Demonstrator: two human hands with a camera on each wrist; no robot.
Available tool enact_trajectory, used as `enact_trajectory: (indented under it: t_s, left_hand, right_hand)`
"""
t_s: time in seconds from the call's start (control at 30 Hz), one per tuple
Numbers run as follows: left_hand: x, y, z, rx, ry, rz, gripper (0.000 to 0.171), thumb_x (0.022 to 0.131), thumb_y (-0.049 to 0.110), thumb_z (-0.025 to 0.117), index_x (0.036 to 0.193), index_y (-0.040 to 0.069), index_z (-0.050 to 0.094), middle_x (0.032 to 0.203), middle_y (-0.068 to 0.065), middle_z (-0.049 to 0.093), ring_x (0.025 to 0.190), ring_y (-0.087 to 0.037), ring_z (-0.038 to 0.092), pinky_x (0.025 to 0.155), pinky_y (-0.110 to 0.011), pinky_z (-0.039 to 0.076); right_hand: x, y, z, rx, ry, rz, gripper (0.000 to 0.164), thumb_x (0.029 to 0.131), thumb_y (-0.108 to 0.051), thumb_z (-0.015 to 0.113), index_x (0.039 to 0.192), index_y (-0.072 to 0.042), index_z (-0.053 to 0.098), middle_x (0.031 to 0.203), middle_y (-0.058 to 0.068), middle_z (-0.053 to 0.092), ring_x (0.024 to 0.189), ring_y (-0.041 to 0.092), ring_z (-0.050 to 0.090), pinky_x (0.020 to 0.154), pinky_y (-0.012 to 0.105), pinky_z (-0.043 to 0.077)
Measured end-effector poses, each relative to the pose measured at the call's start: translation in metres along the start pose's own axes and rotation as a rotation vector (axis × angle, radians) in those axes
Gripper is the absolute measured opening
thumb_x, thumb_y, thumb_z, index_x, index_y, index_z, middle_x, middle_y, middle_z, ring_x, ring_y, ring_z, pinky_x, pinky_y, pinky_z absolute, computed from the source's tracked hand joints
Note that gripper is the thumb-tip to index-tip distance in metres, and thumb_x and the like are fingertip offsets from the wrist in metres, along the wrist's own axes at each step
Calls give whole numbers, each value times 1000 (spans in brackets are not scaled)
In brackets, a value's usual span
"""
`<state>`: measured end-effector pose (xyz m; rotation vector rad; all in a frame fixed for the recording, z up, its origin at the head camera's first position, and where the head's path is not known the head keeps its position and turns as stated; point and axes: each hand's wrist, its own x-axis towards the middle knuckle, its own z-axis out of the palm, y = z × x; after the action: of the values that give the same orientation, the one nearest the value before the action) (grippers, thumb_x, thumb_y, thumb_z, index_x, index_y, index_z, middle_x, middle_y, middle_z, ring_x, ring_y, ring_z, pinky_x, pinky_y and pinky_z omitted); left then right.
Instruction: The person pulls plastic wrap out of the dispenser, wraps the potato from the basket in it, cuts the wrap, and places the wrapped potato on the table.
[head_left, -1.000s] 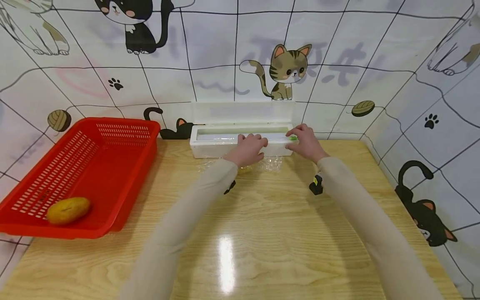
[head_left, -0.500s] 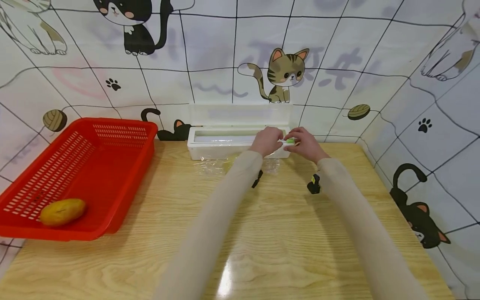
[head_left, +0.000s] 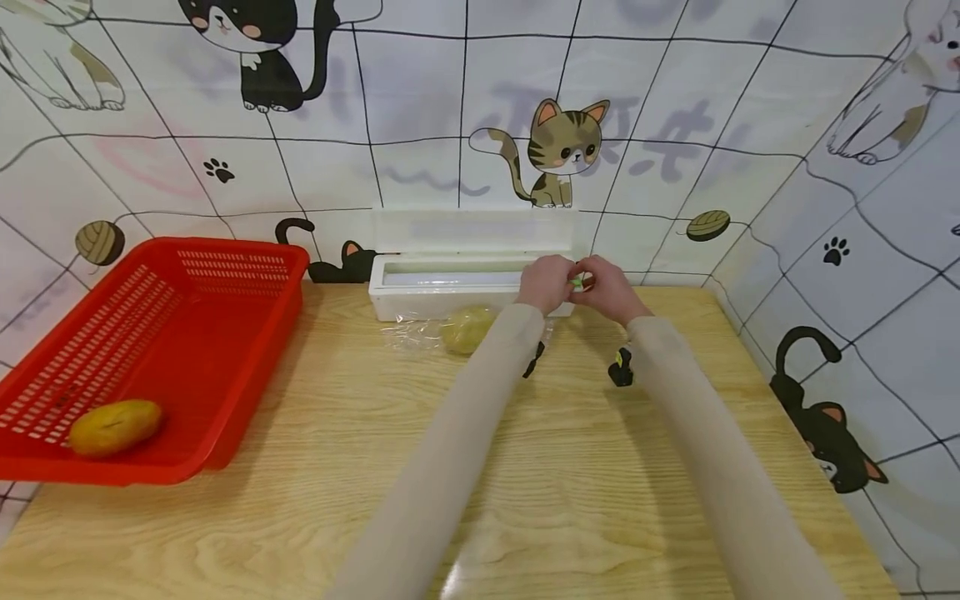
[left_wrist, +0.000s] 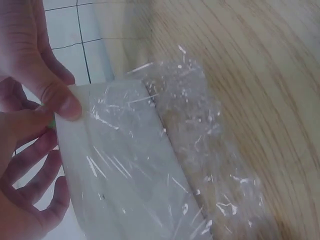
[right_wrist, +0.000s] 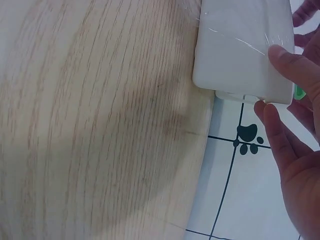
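A long white cling film box (head_left: 450,302) stands against the wall with its lid up. My left hand (head_left: 546,282) is at its right end, fingers curled close to a small green slide cutter (left_wrist: 52,123). Meeting it there is my right hand (head_left: 609,290); its thumb (right_wrist: 280,55) presses the box front and its fingers reach round behind the box. Clear film (left_wrist: 200,130) hangs down the front and spreads onto the table. A yellow oval fruit like a mango (head_left: 467,330) lies by the film, partly behind my left sleeve.
A red plastic basket (head_left: 213,450) stands on the left, with another yellow mango-like fruit (head_left: 116,427) in it. The wooden table (head_left: 247,533) ends at the cat-patterned wall (head_left: 420,108) behind and on the right.
My left hand has moved right along the box to join the right hand at the green cutter. The yellow fruit by the film has come more into view.
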<state>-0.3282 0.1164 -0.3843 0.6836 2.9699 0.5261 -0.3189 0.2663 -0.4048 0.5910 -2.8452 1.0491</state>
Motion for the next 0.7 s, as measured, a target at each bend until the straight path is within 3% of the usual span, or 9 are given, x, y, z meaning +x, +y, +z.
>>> enact_trajectory:
  t_s: [0.27, 0.43, 0.7]
  left_hand:
    - [2, -5, 2, 136, 5, 63, 24, 96, 16, 62, 119, 14, 63, 111, -2, 58, 105, -21, 54, 82, -32, 51]
    - [2, -7, 0, 126, -21, 81, 27, 92, 19, 68, 117, 11, 62, 109, -3, 57, 101, -18, 54, 82, -28, 50]
    - [-1, -5, 1, 145, -51, 101, 32, 91, 27, 69, 118, 11, 62, 109, -2, 56, 99, -16, 53, 83, -25, 47]
  right_hand:
    - [5, -7, 0, -154, -34, -1, 37, 84, -11, 75, 114, 3, 59, 110, 18, 54, 89, 36, 60, 83, 46, 48]
    - [1, -9, 2, -223, -83, -7, 39, 91, -14, 69, 124, 4, 59, 110, 19, 48, 90, 35, 59, 82, 47, 48]
    - [-4, -8, 3, -201, -91, 6, 39, 93, -11, 66, 128, 4, 58, 112, 20, 42, 93, 38, 58, 83, 49, 46]
